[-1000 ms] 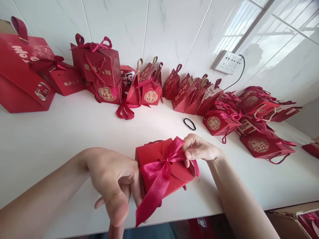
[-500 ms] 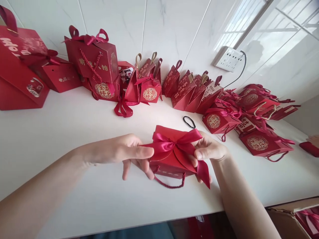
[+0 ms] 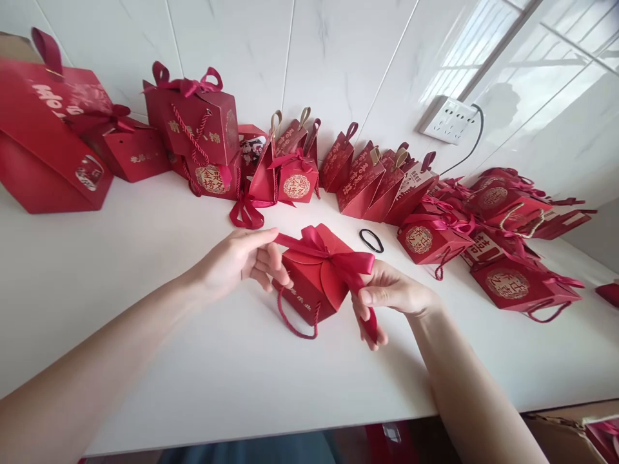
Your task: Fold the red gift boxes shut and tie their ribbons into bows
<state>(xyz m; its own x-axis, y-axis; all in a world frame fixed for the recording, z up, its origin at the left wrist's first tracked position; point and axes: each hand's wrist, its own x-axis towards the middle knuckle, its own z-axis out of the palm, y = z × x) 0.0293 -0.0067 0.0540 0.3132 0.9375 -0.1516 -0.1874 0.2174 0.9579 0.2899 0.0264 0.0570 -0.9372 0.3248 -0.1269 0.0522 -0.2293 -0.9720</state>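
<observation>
A red gift box (image 3: 304,290) with a dark red twisted cord handle (image 3: 290,325) sits turned at an angle on the white table. On its lid is a crimson ribbon bow (image 3: 338,254), tied over curved flaps. My left hand (image 3: 251,261) is at the box's left corner, its fingertips closed on one ribbon tail that stretches left from the knot. Over on the right side, my right hand (image 3: 389,293) pinches the bow's right loop and tail between thumb and fingers. Part of the tail hangs down across those fingers.
Along the tiled wall stand several red gift boxes (image 3: 193,122) and small triangular boxes (image 3: 362,180). A black band (image 3: 371,240) lies behind the box. More boxes (image 3: 512,277) are piled at right, below a white power socket (image 3: 447,120). A cardboard carton (image 3: 556,435) is at lower right.
The box has turned and shifted slightly left and away from me. My left hand has moved up to the ribbon's left tail, pulling it out straight. My right hand has moved slightly left.
</observation>
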